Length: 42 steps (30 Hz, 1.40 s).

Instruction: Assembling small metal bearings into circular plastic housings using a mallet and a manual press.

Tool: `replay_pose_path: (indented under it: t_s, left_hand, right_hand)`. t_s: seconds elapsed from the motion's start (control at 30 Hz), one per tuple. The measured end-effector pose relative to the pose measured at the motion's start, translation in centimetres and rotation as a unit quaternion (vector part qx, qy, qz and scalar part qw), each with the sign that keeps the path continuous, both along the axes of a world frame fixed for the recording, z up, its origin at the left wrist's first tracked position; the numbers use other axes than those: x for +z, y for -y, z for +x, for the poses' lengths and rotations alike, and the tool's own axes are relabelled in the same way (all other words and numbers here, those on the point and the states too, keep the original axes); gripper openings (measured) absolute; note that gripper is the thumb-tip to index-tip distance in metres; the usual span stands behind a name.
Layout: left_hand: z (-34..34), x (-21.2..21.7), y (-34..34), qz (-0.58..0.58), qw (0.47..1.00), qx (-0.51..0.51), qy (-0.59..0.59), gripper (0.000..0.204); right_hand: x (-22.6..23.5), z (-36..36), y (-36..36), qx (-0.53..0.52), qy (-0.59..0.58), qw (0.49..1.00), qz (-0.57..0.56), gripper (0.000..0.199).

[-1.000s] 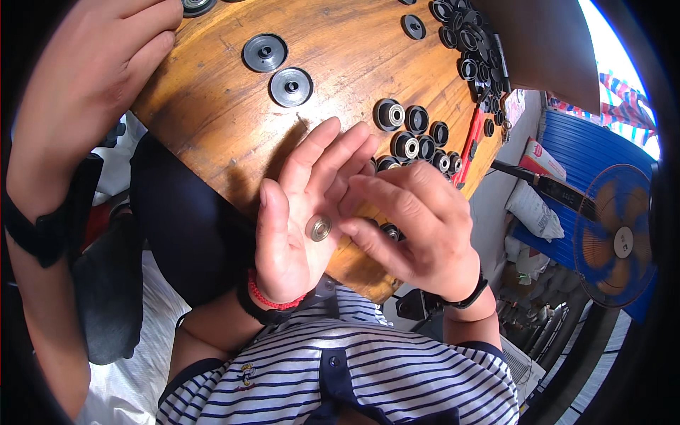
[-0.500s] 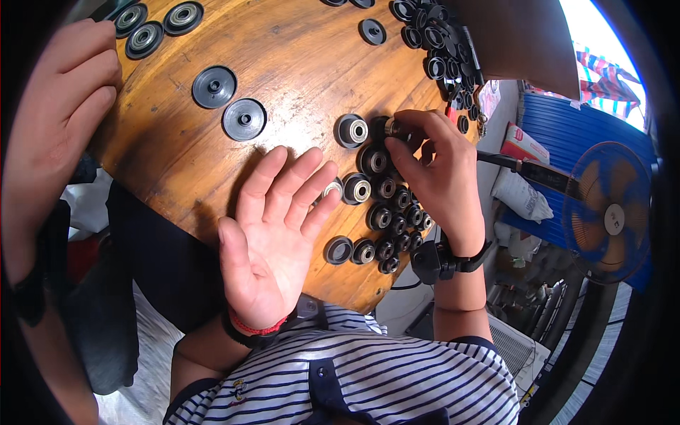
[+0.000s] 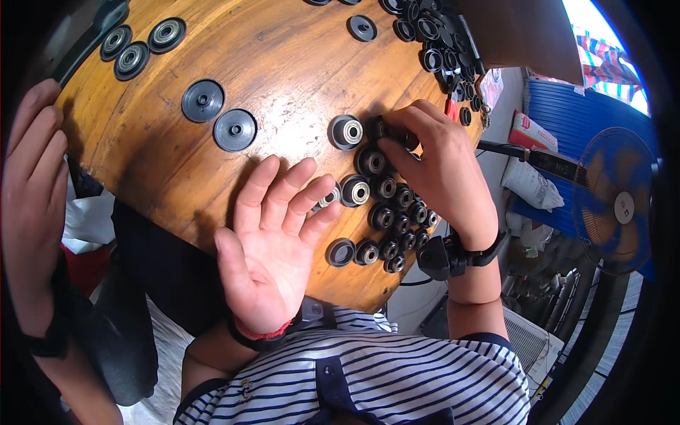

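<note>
My left hand [image 3: 273, 244] lies palm up near the table's front edge, fingers spread, holding nothing. Behind its fingertips a silver bearing [image 3: 328, 197] is partly covered. My right hand [image 3: 443, 159] has thumb and fingers closed round a small bearing part [image 3: 380, 127], largely hidden by the fingers. Beside that hand sit a silver bearing in a black cap [image 3: 347, 132] and another silver bearing in a black cap [image 3: 355, 190]. Several smaller black-rimmed bearings [image 3: 386, 187] cluster toward me, with an unfilled black cap [image 3: 341, 251] at their left.
Two black discs [image 3: 203, 100] lie mid-table, and black discs with bearings [image 3: 132, 60] at the far left. A heap of black rings [image 3: 432, 42] stands far right. Another person's hand [image 3: 35, 163] is at the left edge. A fan [image 3: 616, 205] stands right of the wooden table [image 3: 290, 92].
My right hand has shifted slightly, and the bearing it holds is now more hidden. The other person's hand has drawn back leftward and down from the discs. My left hand stays open.
</note>
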<state>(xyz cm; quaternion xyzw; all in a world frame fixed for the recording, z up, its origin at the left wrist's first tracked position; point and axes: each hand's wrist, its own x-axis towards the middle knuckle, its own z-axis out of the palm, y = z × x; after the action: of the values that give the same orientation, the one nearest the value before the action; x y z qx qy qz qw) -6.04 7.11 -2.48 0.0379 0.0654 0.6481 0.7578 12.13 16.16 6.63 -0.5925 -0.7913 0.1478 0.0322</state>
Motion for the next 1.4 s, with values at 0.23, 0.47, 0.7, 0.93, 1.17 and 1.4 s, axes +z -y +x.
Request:
replay_pose_path:
  t_s: [0.23,0.47,0.7,0.93,1.17,1.4]
  left_hand:
    - [-0.2,0.4,0.0,-0.003,1.0,-0.008,-0.028,0.071]
    - [-0.2,0.3,-0.3,0.04,0.995,-0.039,-0.081,0.065]
    - [0.2,0.8,-0.2,0.005,0.994,-0.026,-0.109,0.062]
    - [0.8,1.8,1.4,0.137,0.907,-0.002,-0.397,0.057]
    - [3.5,4.9,4.2,0.144,0.825,-0.1,-0.538,0.046]
    - [3.9,5.7,6.5,-0.003,0.871,-0.133,-0.474,0.022]
  right_hand:
    - [0.8,3.7,1.4,-0.221,-0.126,0.967,0.01,0.022]
    - [-1.0,4.8,3.3,-0.133,-0.099,0.977,0.13,0.022]
    - [-0.6,3.9,3.2,0.055,-0.025,0.996,0.073,0.037]
    - [-1.8,5.1,4.4,0.033,-0.143,0.974,0.171,0.024]
    - [0.5,4.7,10.8,0.1,-0.425,0.9,0.003,0.027]
    - [-3.9,11.3,4.1,-0.235,-0.077,0.95,0.193,0.041]
